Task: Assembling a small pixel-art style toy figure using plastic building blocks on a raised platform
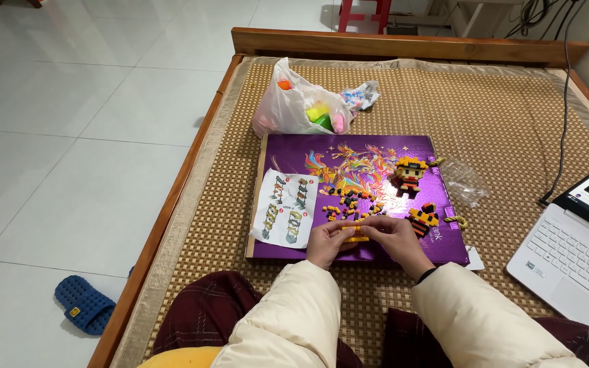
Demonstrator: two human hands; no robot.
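1. Nearest the camera: cream padded sleeves and dark red plaid trousers of a person seated on a woven mat (506,116) laid in a wooden frame.
2. Left hand (327,242) and right hand (391,236) meet over the near edge of a purple board (376,151). Both are closed on a small yellow brick piece (356,232), fingertips of each pinching one end; the piece is held just above the board. How many bricks it comprises cannot be told at this size.
3. Handling judgement: the piece looks light, rigid and small, with press-fit joints likely to part under twisting. It is best held by its ends or long sides, with pressure applied straight down on the studs.
4. Just beyond the hands: a scatter of loose bricks (350,201), yellow, black and orange, lying on the board.
5. Left of the scatter: a white instruction sheet (285,208) with step diagrams, overhanging the board's left edge.
6. Right of the scatter: a finished brick figure (410,175), orange and yellow, and a smaller striped orange-and-black assembly (423,219). A clear empty bag (463,181) lies beside the board.
7. Further off: a white plastic bag (294,105) holding brightly coloured items, touching the board's far edge.
8. Right margin: an open white laptop (577,245) with a cable running away.
9. On the tiled floor, left: a blue slipper (83,303).
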